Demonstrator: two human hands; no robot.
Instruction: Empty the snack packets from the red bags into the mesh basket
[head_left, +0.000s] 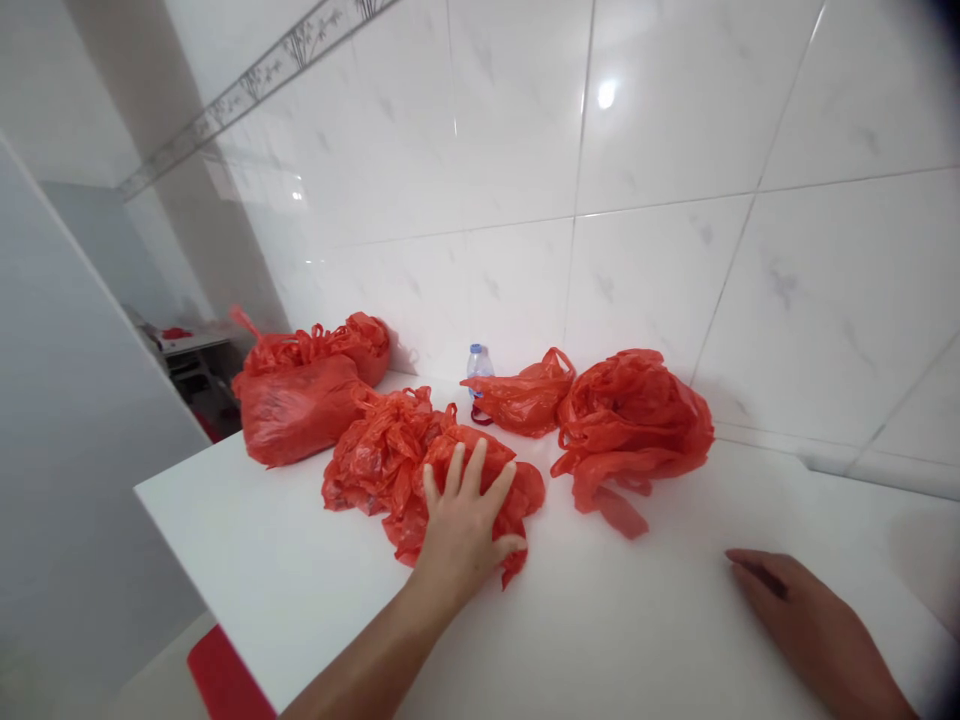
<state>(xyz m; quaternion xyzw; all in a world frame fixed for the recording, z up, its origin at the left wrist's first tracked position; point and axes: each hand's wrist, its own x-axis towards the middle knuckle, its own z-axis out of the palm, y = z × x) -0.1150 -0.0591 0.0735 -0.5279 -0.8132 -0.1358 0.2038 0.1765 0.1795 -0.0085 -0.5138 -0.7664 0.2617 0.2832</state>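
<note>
My left hand (465, 520) lies flat with fingers spread on a crumpled red plastic bag (517, 485) at the middle of the white table (300, 570). Touching that bag on its left is another crumpled red bag (371, 450). My right hand (806, 620) rests open, palm down, on the bare table at the lower right, holding nothing. A loose red bag (634, 425) lies between the two hands, further back.
A full, tied red bag (300, 405) stands at the table's back left with a smaller one (367, 340) behind it. A small clear water bottle (478, 362) stands by the tiled wall, beside a flat red bag (525, 395). A red object (225, 680) sits on the floor below.
</note>
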